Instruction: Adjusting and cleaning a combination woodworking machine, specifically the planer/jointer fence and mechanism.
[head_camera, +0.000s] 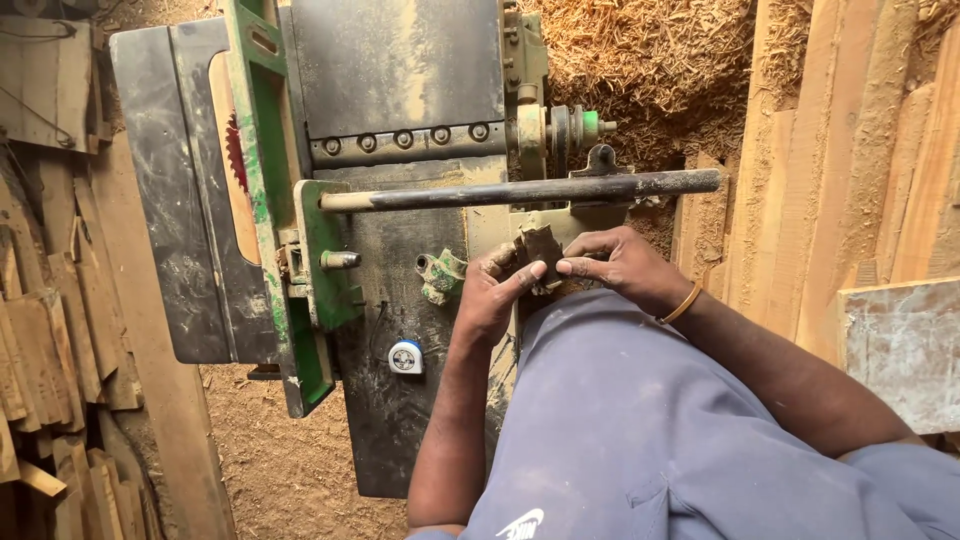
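Blue-shirted torso (640, 430) is filling the foreground; above it, left hand (495, 295) and right hand (615, 265) are together pinching a small dark block (541, 248), steadying it over the dusty woodworking machine table (400, 400) below a horizontal bar (530, 190).

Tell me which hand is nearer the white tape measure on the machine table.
Left. The left hand sits just up and right of the tape measure; the right hand is farther right.

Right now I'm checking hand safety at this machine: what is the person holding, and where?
A small dark block, pinched at its lower edge between both hands' fingers.
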